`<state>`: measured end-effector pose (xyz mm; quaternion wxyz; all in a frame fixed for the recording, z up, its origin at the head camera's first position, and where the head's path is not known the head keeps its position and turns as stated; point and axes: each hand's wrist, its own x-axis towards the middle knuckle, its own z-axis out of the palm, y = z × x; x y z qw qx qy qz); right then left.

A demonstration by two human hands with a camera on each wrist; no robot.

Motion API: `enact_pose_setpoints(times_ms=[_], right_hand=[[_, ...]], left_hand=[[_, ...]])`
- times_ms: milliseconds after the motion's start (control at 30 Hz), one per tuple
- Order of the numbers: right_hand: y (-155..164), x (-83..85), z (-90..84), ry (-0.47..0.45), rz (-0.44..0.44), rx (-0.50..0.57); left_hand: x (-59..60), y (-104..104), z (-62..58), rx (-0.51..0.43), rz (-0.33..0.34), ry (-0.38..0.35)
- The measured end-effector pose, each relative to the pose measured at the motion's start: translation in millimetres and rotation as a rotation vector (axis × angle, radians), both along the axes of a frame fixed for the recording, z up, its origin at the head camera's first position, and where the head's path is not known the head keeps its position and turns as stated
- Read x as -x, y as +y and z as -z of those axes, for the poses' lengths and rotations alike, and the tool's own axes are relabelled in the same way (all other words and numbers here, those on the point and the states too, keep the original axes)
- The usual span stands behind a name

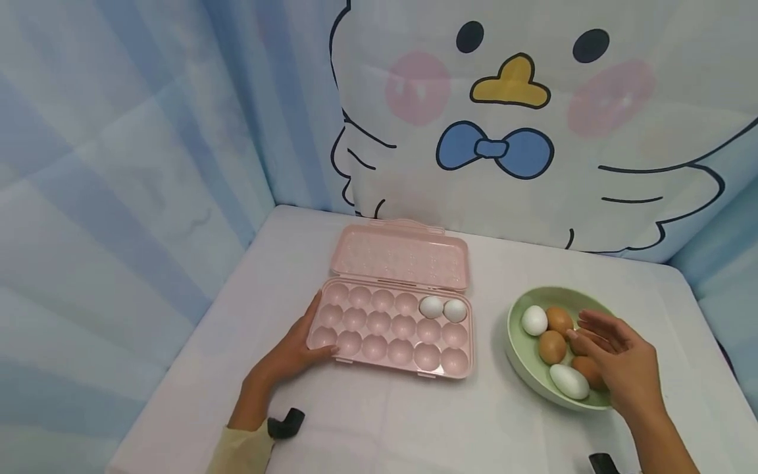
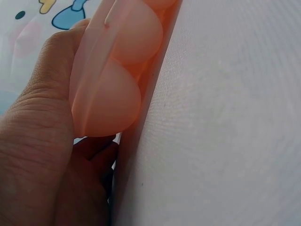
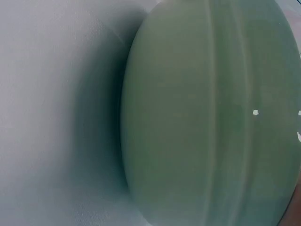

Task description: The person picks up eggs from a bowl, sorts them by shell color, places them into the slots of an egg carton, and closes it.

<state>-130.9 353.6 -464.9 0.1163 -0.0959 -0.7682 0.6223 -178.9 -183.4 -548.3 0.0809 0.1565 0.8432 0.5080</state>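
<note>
A pink egg tray [image 1: 379,327] lies on the table, its lid [image 1: 400,255] folded back. Two white eggs [image 1: 431,307] sit side by side at the right of its back row. My left hand [image 1: 296,345] grips the tray's left end, thumb at the front corner and fingers along the side. In the left wrist view the thumb lies against the tray's edge, with other fingers below. On the right, a green bowl [image 1: 521,368] holds white eggs and several brown eggs [image 1: 552,347]. Over the bowl's right side hovers my right hand [image 1: 622,359], fingers loosely bent above the eggs and partly hiding them.
The white-covered table [image 1: 414,421] ends at a curtain with a cartoon bird [image 1: 509,145] behind the tray. Blue striped curtain [image 1: 118,197] hangs along the left. Black wrist camera parts [image 1: 285,423] show by the left wrist.
</note>
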Motion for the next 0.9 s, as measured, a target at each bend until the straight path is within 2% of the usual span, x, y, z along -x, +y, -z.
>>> enact_pose_setpoints(times_ms=[33, 100, 233, 333, 467, 600, 700, 900], right_hand=[[0.7, -1.7, 1.7, 0.002, -0.002, 0.017], [1.0, -3.1, 4.6, -0.005, -0.006, -0.019], [-0.5, -1.5, 6.8, -0.028, -0.026, -0.186], [-3.8, 5.4, 6.0, -0.039, -0.072, -0.297], [-12.9, 20.1, 2.0, -0.083, -0.153, -0.391], [-23.4, 31.5, -3.2, -0.151, -0.21, -0.449], [-30.8, 37.5, -4.8, -0.183, -0.256, -0.444], [-41.2, 41.5, -4.1, -0.247, -0.33, -0.477]], left_hand=[[0.6, 0.4, -0.5, -0.001, 0.005, -0.005], [2.1, 0.9, -1.2, 0.001, 0.009, -0.01], [5.3, 1.2, -2.7, -0.001, 0.012, -0.01], [6.2, 0.0, -2.8, 0.006, 0.007, 0.002], [4.6, -2.0, 0.0, 0.007, 0.008, 0.017], [1.5, -1.9, 2.5, -0.005, 0.017, 0.012], [-1.2, -1.5, 2.0, -0.012, 0.013, 0.005], [-0.8, -1.1, -0.2, 0.0, 0.01, 0.003]])
